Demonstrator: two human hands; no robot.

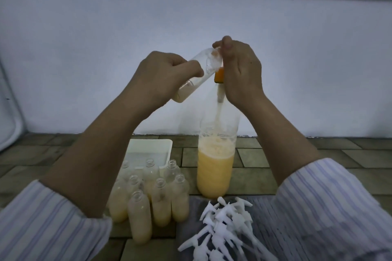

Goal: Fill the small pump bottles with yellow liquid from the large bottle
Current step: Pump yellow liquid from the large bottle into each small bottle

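Both forearms were raised in front of the wall, striped sleeves pushed back to the elbows. The left hand [167, 74] curled its fingers round a small pump bottle [196, 75], held tilted with its mouth up toward the right hand and a little yellow liquid pooled at its lower end. The right hand [239, 72] stood just beside that mouth, fingers pointing down and pinched on the top of an orange-collared pump [219, 76], whose tube hung down into the large bottle [215, 167] directly below. The large bottle stood upright beneath the right hand, roughly half full of yellow liquid.

Under the left forearm stood a cluster of small open bottles [161, 201]; about nine could be counted, though the arm hid part of the group, and most of them held yellow liquid. One white tray [151, 150] lay behind them. Below the right forearm lay a heap of white pump heads [224, 224], too tangled to count.
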